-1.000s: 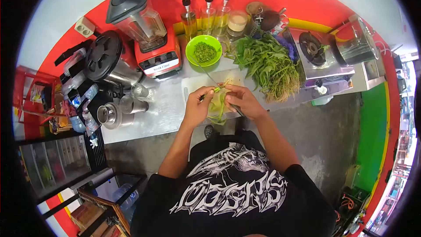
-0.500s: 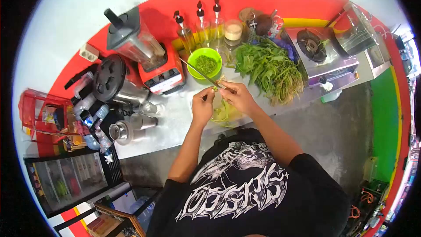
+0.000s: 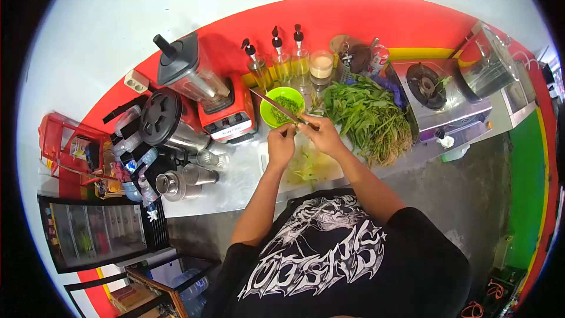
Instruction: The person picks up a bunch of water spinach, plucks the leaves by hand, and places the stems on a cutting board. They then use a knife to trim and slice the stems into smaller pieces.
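A knife [image 3: 275, 105] is gripped in my right hand [image 3: 322, 134], its blade pointing up and left over the green bowl [image 3: 264, 112]. Chopped green pieces [image 3: 286, 106] lie in that bowl. Beside the knife's handle end, my left hand [image 3: 282, 145] has its fingers pinched together; what they hold is too small to make out. Below both hands is a cutting board [image 3: 329, 169] with pale green stems [image 3: 307, 168] on it. To the right lies a big pile of leafy greens [image 3: 365, 112] with roots.
A red blender [image 3: 228, 119] and a steel jug [image 3: 185, 132] stand left of the bowl. Behind it are pump bottles [image 3: 281, 66] and a jar [image 3: 321, 68]. A gas stove [image 3: 447, 109] is at the right; metal cups [image 3: 197, 175] lie at the left.
The view has shifted, so the counter appears lower. Both hands are nearer the green bowl, and the stems that hung by my left hand now lie on the board.
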Tool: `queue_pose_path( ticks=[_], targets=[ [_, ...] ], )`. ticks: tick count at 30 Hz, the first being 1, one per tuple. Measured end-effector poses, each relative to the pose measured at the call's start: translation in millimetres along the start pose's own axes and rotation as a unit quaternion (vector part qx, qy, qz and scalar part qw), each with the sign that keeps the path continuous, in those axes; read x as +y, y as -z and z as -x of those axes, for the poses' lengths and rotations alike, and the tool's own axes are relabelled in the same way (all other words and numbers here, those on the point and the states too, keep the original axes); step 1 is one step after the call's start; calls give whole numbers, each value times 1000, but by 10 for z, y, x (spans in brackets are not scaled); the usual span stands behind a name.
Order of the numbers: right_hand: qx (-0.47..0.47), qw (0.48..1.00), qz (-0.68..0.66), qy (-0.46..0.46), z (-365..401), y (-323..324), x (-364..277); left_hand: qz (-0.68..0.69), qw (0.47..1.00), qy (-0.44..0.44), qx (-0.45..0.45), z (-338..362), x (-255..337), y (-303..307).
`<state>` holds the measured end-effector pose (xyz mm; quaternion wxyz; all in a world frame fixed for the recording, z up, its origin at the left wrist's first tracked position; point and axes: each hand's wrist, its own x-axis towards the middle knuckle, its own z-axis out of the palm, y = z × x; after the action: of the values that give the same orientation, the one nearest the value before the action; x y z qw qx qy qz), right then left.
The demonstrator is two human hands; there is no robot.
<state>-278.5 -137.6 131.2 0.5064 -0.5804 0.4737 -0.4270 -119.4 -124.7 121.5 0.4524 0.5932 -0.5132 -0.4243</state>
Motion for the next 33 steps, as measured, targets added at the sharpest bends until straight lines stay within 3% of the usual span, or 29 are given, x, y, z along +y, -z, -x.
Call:
queue_pose_path(
  ticks=[8,14,20,24,26,30,33],
  targets=[
    [35,997,-56,-28,-214,152,175,-189,963,-180,60,-64,-28,-320],
    [2,992,-80,-95,-422,355,289,-181,970,-144,75,-91,-128,-254],
    [32,977,45,-208,-675,475,603,-95,983,-112,109,29,-137,10],
    [7,967,41,-253,-856,480,810,-85,991,-51,92,83,-338,85],
    [-1,962,77,-261,-947,507,917,-70,994,4,84,158,-284,95],
    [-50,969,80,-230,-1035,615,1007,-81,992,33,87,296,-340,105],
    [-28,974,86,-210,-1012,673,1089,-76,992,38,93,385,-308,105]
  ],
)
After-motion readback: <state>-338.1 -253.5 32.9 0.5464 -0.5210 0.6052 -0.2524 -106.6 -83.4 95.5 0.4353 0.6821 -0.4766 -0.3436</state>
